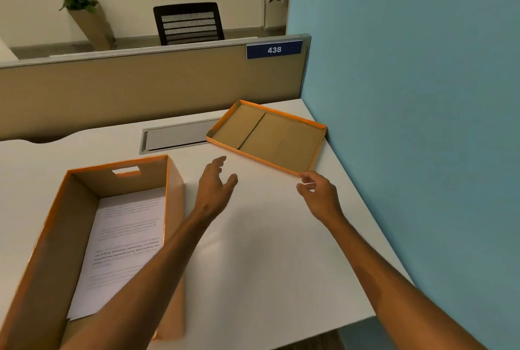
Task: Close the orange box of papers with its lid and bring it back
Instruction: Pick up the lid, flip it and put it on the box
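Observation:
The orange box (53, 220) stands open on the white desk at the near left, with printed papers (123, 240) lying flat inside. Its lid (270, 136) lies upside down at the far right of the desk, brown inside facing up, tilted against the blue wall. My left hand (215, 183) hovers over the desk between box and lid, fingers spread, holding nothing. My right hand (318, 189) is at the lid's near right corner, thumb and fingers curled just beside the rim; whether they touch it is unclear.
The white desk (267, 251) ends at a front edge near the bottom right. A grey cable hatch (177, 136) sits behind the box. A tan partition (140, 88) with a "438" plate closes the back; the blue wall (422, 96) bounds the right. A black chair stands beyond.

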The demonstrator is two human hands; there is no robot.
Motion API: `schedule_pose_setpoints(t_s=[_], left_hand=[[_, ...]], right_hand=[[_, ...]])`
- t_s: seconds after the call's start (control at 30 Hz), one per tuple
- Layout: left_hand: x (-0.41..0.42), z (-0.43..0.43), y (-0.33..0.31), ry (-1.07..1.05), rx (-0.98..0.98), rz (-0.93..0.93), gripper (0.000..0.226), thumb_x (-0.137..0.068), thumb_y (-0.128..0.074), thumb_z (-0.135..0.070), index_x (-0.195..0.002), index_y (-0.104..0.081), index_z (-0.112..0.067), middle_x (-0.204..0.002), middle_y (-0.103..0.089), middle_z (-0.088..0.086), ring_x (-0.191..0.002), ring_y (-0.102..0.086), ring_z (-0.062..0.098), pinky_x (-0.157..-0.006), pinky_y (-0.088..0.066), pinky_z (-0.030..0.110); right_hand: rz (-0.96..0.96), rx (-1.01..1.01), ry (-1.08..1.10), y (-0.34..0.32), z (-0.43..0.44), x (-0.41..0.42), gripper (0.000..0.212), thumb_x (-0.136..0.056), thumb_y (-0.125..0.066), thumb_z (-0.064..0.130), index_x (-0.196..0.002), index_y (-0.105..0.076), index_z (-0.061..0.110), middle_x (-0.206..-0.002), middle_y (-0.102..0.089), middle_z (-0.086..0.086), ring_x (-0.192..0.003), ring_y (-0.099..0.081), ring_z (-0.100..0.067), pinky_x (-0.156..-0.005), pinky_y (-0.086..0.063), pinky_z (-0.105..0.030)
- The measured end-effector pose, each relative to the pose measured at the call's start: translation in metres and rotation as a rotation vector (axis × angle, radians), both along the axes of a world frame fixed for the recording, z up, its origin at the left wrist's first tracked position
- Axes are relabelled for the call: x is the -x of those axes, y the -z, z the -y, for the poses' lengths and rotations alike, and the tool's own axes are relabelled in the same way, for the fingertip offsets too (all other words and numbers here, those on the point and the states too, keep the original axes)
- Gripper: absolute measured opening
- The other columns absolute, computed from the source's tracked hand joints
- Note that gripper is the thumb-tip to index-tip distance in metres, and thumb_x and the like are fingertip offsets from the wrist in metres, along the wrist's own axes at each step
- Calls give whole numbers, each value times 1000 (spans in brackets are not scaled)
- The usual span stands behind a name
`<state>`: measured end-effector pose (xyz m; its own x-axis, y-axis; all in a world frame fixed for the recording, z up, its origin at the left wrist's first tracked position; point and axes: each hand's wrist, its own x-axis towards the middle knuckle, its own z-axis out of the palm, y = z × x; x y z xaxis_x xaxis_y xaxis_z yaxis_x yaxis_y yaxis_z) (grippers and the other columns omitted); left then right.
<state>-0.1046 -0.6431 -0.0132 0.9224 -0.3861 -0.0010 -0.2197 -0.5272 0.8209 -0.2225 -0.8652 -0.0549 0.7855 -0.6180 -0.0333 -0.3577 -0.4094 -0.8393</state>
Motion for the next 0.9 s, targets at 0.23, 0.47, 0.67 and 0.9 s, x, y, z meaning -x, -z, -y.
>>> schedule_pose_setpoints(t_s=[0.23, 0.47, 0.67, 0.9], left_hand=[[-92, 29, 40, -31, -152, -82, 63, -92, -66, -23, -146, -40, -6, -149, -45, 20, -131, -50, 36, -103, -45, 48], [-120, 75, 85, -115, 43, -449, 68, -90, -69, -25, -148, -36, -11, -145, -49, 17, -116, -58, 31, -92, -48, 37], [-127, 116, 100, -351, 518, -1012, 40, -90, -67, -6, -126, -53, 5, -112, -58, 22, -108, -63, 39, -90, -55, 44], [-125, 137, 111, -358, 638, -1157, 7, -92, -64, -1, -91, -59, 4, -98, -59, 22, -90, -63, 36, -83, -56, 41]], right_hand=[[-147, 22, 141, 27, 29, -48, 40, -90, -68, 19, -127, -58, 6, -121, -58, -15, -104, -61, -27, -81, -45, -29], [-208, -112, 373, 55, 53, -91, 48, -87, -70, 16, -130, -52, 6, -126, -57, -19, -105, -60, -34, -80, -49, -36], [-182, -370, 646, 65, 72, -113, 32, -78, -66, 8, -110, -65, 12, -104, -68, -17, -78, -67, -32, -73, -61, -49], [-159, -488, 666, 66, 84, -116, 24, -73, -65, -8, -79, -65, 15, -90, -71, -21, -61, -58, -29, -48, -42, -29]])
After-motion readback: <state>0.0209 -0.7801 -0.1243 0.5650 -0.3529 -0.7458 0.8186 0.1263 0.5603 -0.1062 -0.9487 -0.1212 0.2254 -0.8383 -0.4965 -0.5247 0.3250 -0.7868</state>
